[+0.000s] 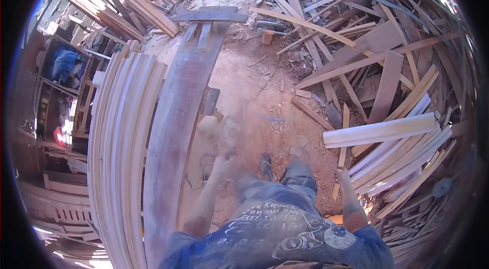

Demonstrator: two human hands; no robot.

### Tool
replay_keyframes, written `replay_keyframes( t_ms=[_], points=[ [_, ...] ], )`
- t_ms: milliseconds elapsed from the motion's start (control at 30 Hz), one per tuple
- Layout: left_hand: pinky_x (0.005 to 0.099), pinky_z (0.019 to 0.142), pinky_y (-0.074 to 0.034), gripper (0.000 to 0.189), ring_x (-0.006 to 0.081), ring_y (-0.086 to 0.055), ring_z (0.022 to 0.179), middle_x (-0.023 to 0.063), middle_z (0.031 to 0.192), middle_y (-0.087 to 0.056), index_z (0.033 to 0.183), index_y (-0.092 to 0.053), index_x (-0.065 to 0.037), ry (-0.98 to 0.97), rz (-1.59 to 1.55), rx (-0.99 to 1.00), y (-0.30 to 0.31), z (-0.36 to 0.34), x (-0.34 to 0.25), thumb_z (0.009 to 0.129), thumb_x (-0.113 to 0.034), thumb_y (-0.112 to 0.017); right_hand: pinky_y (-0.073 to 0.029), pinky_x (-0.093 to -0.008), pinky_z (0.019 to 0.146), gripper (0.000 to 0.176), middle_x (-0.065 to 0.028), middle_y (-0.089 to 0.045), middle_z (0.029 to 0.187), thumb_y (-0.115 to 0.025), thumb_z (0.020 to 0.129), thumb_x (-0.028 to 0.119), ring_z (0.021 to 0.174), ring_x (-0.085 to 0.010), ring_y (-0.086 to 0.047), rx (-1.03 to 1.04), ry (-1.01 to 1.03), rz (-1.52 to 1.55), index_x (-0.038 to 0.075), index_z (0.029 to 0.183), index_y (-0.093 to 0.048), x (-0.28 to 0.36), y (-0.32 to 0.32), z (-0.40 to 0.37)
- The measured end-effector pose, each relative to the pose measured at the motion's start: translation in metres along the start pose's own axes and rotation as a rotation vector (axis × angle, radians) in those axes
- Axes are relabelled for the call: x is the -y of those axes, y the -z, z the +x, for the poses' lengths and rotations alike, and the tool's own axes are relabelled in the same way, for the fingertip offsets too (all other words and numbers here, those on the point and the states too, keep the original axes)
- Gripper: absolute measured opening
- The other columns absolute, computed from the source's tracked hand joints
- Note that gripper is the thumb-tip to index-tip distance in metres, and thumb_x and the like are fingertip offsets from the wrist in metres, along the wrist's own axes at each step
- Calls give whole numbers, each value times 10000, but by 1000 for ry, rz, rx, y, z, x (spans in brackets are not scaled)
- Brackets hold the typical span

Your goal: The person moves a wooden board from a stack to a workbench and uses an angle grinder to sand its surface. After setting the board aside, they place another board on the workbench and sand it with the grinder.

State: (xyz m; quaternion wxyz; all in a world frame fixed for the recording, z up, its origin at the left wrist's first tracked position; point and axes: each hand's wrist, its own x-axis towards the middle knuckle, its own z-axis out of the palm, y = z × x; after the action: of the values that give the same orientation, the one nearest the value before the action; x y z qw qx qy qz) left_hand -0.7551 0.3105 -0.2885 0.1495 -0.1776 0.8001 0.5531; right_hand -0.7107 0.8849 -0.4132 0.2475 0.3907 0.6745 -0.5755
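At my right side, my right hand is closed around a narrow, flat wooden strip. The strip stands roughly upright in view, its lower end showing below the hand. My left hand hangs in front of me over the dusty ground, smeared so that its fingers cannot be made out. Just beyond it are dim greyish shapes that I cannot identify. Left of that hand runs a long, worn wooden bench, with a dark board across its far end.
Long planed boards stack up left of the bench. On the right, pale planks lie piled beside a large heap of offcuts. A small wood block and a blue strip lie on the ground ahead.
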Motion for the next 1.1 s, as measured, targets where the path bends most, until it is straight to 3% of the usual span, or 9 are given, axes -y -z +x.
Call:
replay_keyframes(
  t_ms=[267, 333, 400, 533, 633, 700, 767, 867, 1100],
  points=[
    [290, 741, -513, 340, 176, -649, 820, 89, 1005, -680, 1211, -590, -18, 262, -637, -137, -10, 92, -73, 914, -181, -615, -535, -426, 697, 406, -141, -644, 1048, -555, 928, 340, 866, -252, -648, 176, -339, -298, 96, 1252, -533, 143, -35, 96],
    [309, 751, -509, 359, 186, -633, 828, 73, 1010, -661, 1224, -564, -45, 301, -902, -376, -12, 93, -70, 921, -225, -630, -539, -432, 708, 440, -150, -634, 1075, -561, 920, 361, 908, -259, -642, 218, -361, -326, 64, 1244, -538, 203, -47, 155],
    [331, 772, -505, 366, 196, -617, 860, 63, 1018, -646, 1213, -555, -63, 302, -1194, -591, -8, 74, -62, 925, -275, -633, -514, -406, 554, 314, -96, -629, 841, -590, 876, 332, 638, -225, -609, 232, -159, -425, 44, 999, -600, 320, -88, 194],
    [392, 822, -495, 373, 210, -585, 975, 62, 1052, -627, 1133, -576, -89, 158, -1532, -1038, 35, 49, -66, 918, -390, -620, -486, -316, 566, 341, -93, -625, 826, -569, 912, 356, 667, -191, -588, 281, 398, -483, 26, 986, -609, 570, -225, 277],
    [422, 832, -494, 353, 236, -584, 982, 76, 1067, -621, 1072, -590, -95, -64, -1686, -1161, 48, 28, -51, 912, -409, -608, -500, -404, 734, 279, -149, -641, 942, -504, 970, 191, 893, -276, -620, 323, 1294, -1020, 5, 1152, -603, 739, -348, 418],
    [421, 882, -476, 241, 275, -575, 1014, 89, 1087, -615, 1103, -589, -79, -107, -1658, -1305, 41, 37, 9, 943, -256, -556, -501, -403, 753, 301, -154, -624, 993, -497, 971, 199, 915, -278, -618, 404, 1164, -909, 10, 1196, -562, 809, -460, 372],
    [423, 941, -449, 328, 286, -521, 1174, 112, 1202, -589, 1183, -561, -67, 50, -1741, -1375, 53, 34, -36, 937, -274, -625, -501, -402, 773, 330, -159, -607, 1044, -491, 973, 206, 938, -280, -615, 475, 991, -828, 16, 1241, -520, 836, -542, 331],
    [409, 893, -471, 354, 259, -607, 1071, 95, 1131, -639, 1202, -525, -60, 30, -1742, -1348, 46, 42, 0, 934, -250, -654, -502, -400, 803, 385, -166, -581, 1120, -481, 975, 218, 971, -283, -612, 508, 938, -869, 24, 1308, -458, 839, -615, 277],
    [374, 803, -522, 293, 241, -658, 935, 104, 1039, -668, 1123, -549, -50, 129, -1691, -1519, 56, 8, -37, 935, -250, -651, -503, -396, 872, 542, -182, -520, 1297, -458, 981, 244, 1048, -291, -603, 590, 878, -902, 44, 1463, -313, 788, -639, 206]
  ],
)
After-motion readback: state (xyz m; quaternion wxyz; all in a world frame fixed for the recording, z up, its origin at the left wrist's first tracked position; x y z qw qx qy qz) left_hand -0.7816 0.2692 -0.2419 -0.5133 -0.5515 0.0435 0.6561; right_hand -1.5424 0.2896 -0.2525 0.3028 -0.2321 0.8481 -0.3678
